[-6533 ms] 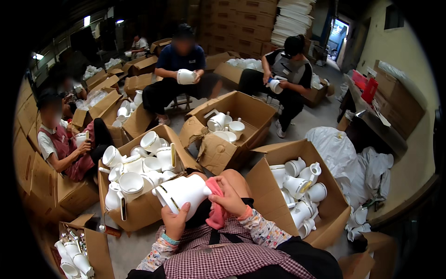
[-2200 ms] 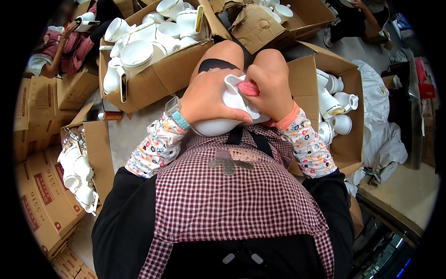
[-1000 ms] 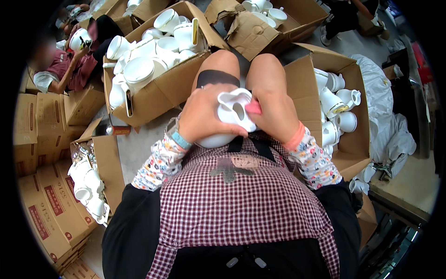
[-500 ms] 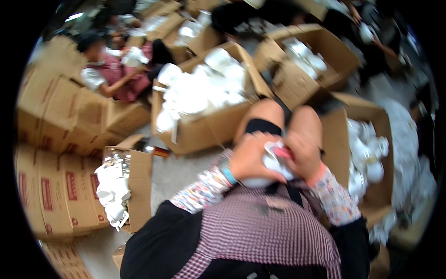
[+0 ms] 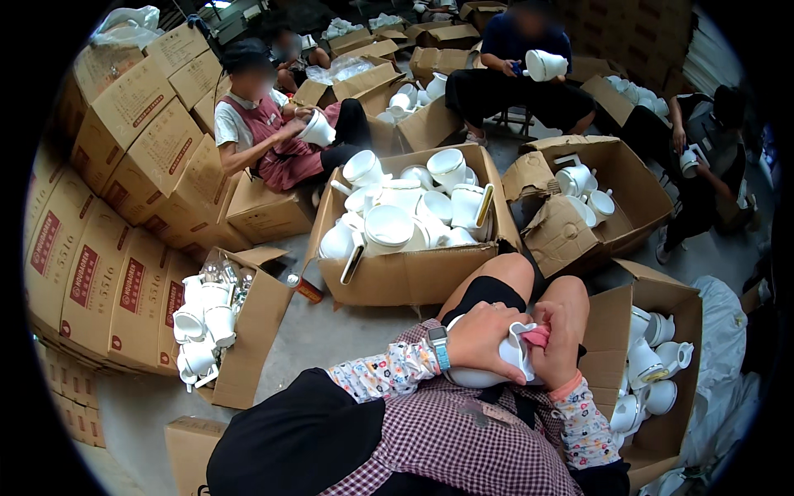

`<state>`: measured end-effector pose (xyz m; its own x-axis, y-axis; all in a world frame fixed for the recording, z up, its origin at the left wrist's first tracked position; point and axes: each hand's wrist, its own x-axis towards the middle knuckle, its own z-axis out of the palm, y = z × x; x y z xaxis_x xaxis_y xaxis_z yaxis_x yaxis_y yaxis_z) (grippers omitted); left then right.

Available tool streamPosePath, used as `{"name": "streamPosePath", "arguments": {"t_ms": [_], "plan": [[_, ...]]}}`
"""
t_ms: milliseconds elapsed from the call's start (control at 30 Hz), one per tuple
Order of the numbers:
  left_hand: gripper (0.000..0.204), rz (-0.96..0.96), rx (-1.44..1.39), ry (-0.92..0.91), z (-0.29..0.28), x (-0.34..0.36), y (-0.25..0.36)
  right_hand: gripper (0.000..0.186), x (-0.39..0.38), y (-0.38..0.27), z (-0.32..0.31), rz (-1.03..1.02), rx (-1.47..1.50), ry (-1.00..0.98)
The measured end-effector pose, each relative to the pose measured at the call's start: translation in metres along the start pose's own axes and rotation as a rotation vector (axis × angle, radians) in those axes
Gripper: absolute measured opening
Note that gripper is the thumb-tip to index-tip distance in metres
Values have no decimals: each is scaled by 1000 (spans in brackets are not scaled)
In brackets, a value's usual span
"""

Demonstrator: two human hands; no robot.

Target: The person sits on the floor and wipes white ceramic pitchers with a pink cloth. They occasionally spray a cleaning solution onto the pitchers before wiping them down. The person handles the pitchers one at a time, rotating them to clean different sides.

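The glossy white ceramic jug (image 5: 495, 364) sat low in the person's lap, just near of the 2 bare knees, and it looked risky there. The left hand (image 5: 484, 341) was wrapped over its top, fingers curled tight round the body, and that seemed the only firm hold. The right hand (image 5: 561, 337) was bunched round a pink cloth (image 5: 538, 336), pressing it against the jug's right side. A hard push from the cloth could twist the smooth glaze out of the grip, I judged, and the concrete floor (image 5: 331, 339) would chip it. Its scalloped rim looked thin and easily knocked. Mostly covered by both hands, the jug showed a rounded, shiny, unmarked belly. An open cardboard box of white ceramic pitchers (image 5: 413, 223) stood just beyond the knees.
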<state>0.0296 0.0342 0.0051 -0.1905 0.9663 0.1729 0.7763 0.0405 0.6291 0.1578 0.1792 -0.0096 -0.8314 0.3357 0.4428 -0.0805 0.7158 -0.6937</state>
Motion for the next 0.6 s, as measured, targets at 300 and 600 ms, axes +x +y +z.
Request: {"name": "streamPosePath", "arguments": {"t_ms": [300, 600], "plan": [[85, 16, -59, 5, -4, -8, 7, 51, 13, -7, 4, -201, 137, 34], [90, -28, -33, 7, -3, -10, 9, 62, -19, 8, -24, 292, -7, -313]]}}
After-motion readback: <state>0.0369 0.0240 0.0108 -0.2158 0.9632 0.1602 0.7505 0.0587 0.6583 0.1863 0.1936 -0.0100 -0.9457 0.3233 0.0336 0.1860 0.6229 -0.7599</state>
